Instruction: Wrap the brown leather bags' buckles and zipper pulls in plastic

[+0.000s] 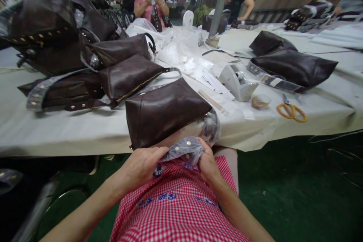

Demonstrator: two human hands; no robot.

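The left hand (pixel 149 162) and the right hand (pixel 208 160) share a gold-studded strap in clear, greyish plastic film (pixel 187 147); each grip is closed, the left pinching one side of the strap between thumb and fingers, the right pinching the other; the strap bows up between them, just in front of the edge of the white-covered counter (pixel 252 130) and above a red-and-white checked apron (pixel 176 211).

As far as can be judged, the covering is well along on this piece; film lies over the studs across the visible stretch, though whether its ends are closed is hidden by the fingers; the nearest dark brown leather handbag (pixel 167 111) lies tilted on the counter just beyond the hands, a crumpled film-covered bundle (pixel 211 124) at its right end; whether the held strap joins that bag cannot be told.

Elsewhere the state seems mixed; a curved film-wrapped studded strap (pixel 36 96) at the left looks done, as does a flat film-covered strap (pixel 273 80) by the dark brown bags on the right (pixel 300 66); a brown leather strap with gold studs (pixel 82 105) at the left front appears bare, so some covering may be left there.

A pair of yellow-handled scissors (pixel 293 112), a brownish roll of clear tape (pixel 260 101) and a pale grey tape dispenser (pixel 239 85) lie on the counter, apart from both hands.
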